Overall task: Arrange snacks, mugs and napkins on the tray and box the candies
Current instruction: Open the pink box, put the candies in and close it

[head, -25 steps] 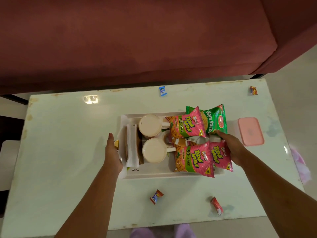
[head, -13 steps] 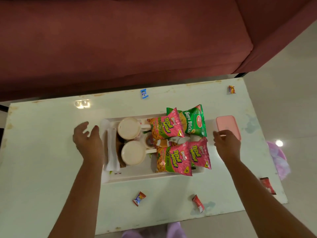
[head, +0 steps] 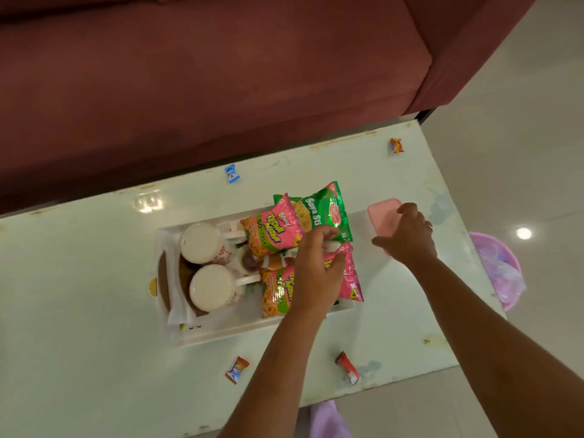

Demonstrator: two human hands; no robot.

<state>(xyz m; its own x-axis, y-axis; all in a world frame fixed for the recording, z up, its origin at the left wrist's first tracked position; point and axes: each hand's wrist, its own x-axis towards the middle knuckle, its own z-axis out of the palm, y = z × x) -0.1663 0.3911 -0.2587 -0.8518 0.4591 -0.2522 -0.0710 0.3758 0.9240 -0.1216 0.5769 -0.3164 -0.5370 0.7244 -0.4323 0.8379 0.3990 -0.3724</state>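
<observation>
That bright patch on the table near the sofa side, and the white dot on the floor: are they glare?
Head view: likely yes; the patch looks like a lamp mirrored in the glossy table, and the floor spot another reflection. Lighting is dim and warm, edges soft, and the table's lines bow from the wide lens.

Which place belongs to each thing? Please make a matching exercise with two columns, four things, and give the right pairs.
Things:
1. blue candy
2. pink box
3. green snack packet
4. two mugs

Places:
A. left part of the tray, beside the napkins
B. on the table near the sofa edge
C. far right part of the tray
D. under the right hand

Pairs: 1-B, 2-D, 3-C, 4-A
</observation>
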